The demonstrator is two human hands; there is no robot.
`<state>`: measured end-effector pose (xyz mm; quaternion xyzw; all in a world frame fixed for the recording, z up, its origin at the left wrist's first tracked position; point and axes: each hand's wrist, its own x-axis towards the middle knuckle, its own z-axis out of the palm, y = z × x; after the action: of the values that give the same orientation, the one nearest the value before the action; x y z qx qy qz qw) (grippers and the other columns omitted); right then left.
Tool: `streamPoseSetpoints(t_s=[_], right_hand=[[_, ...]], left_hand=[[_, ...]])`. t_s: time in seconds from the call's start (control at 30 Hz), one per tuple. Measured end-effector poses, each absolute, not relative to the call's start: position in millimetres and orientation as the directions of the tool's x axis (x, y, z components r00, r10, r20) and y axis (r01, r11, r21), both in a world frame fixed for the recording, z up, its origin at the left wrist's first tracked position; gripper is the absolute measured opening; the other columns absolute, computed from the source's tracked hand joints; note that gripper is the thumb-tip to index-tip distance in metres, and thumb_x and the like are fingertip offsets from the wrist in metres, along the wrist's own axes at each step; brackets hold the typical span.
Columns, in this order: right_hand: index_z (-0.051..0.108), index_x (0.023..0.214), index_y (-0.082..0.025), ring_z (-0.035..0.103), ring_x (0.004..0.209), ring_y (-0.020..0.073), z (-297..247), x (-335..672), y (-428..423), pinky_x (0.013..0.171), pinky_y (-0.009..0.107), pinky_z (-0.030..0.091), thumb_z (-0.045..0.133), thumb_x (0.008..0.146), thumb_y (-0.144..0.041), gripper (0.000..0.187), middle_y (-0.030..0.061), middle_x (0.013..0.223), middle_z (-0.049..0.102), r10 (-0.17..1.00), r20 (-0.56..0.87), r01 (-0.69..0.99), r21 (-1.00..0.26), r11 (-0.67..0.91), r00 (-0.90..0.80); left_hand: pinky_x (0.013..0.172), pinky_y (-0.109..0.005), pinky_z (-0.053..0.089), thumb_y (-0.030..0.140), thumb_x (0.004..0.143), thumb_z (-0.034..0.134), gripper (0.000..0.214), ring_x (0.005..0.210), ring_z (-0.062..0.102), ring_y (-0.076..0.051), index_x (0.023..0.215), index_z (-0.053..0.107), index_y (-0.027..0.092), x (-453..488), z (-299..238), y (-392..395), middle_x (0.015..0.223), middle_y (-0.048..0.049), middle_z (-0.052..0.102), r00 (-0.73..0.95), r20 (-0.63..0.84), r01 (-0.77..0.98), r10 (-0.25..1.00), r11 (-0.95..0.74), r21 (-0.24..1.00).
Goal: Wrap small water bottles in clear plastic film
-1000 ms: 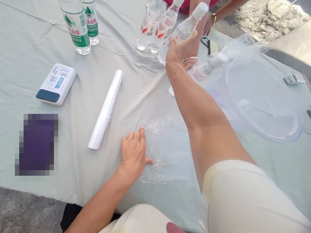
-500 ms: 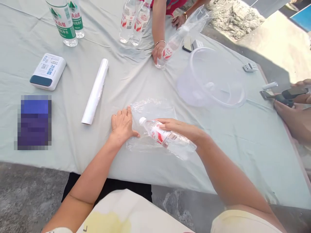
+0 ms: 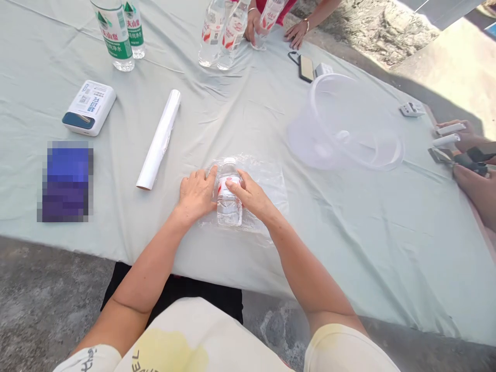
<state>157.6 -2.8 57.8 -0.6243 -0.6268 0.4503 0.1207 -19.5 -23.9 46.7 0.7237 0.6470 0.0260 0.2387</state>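
A clear water bottle (image 3: 229, 206) with a red-and-white label and white cap lies on a thin sheet of clear plastic film (image 3: 267, 196), its cap pointing away from me. My right hand (image 3: 250, 194) is closed around the bottle's right side, thumb across the label. Just left of the bottle, my left hand (image 3: 197, 194) presses down on the film's left edge, fingers stretched out and thumb apart. Whether its fingertips touch the bottle I cannot tell. A white roll (image 3: 158, 139) rests on the cloth beyond my left hand.
A translucent tub (image 3: 302, 134) lies tipped to the right. A white box-shaped device (image 3: 90, 106) and a blurred-out blue item (image 3: 67, 181) are on the left. Several bottles (image 3: 211, 36) stand at the back. One person's hand (image 3: 253, 26) holds a bottle; another person's hands (image 3: 470, 178) hold a dark tool.
My right hand has brought the bottle left and turned it lengthwise onto the film beside my left hand. Across the table, a person's hand has drawn its bottle back towards the far edge.
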Motion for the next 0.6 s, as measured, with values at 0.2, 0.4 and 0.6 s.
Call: streamPoseSetpoints(t_s=[0.2, 0.4, 0.6], right_hand=[[0.027, 0.161, -0.027, 0.049, 0.138, 0.0327, 47, 155, -14, 0.112, 0.051, 0.042, 0.049, 0.088, -0.075, 0.090, 0.0110, 0.154, 0.048, 0.907, -0.384, 0.648, -0.738, -0.190, -0.171], [0.022, 0.163, -0.026, 0.063, 0.117, 0.0315, 44, 160, -18, 0.098, 0.048, 0.049, 0.047, 0.089, -0.074, 0.092, 0.0112, 0.126, 0.065, 0.920, -0.339, 0.631, -0.762, -0.147, -0.195], [0.004, 0.165, -0.030, 0.065, 0.089, 0.0241, 46, 164, -26, 0.080, 0.041, 0.051, 0.058, 0.083, -0.070, 0.105, 0.0056, 0.109, 0.068, 0.910, -0.329, 0.599, -0.792, -0.119, -0.254]], left_hand=[[0.081, -0.031, 0.045, 0.022, 0.100, 0.045, 0.039, 0.111, 0.060, -0.024, 0.138, 0.051, 0.019, -31, 81, -29, 0.122, -0.0112, 0.061, 0.004, -0.211, 0.885, 0.978, 0.094, 0.456], [0.080, -0.030, 0.042, 0.010, 0.092, 0.047, 0.034, 0.113, 0.058, -0.024, 0.123, 0.058, 0.018, -19, 91, 22, 0.122, -0.0100, 0.060, 0.096, -0.051, 0.953, 0.994, -0.077, 0.293], [0.077, -0.029, 0.041, 0.015, 0.082, 0.059, 0.034, 0.105, 0.059, -0.022, 0.115, 0.062, 0.023, -26, 56, 72, 0.114, -0.0060, 0.063, 0.352, -0.185, 0.894, 0.918, -0.271, 0.358]])
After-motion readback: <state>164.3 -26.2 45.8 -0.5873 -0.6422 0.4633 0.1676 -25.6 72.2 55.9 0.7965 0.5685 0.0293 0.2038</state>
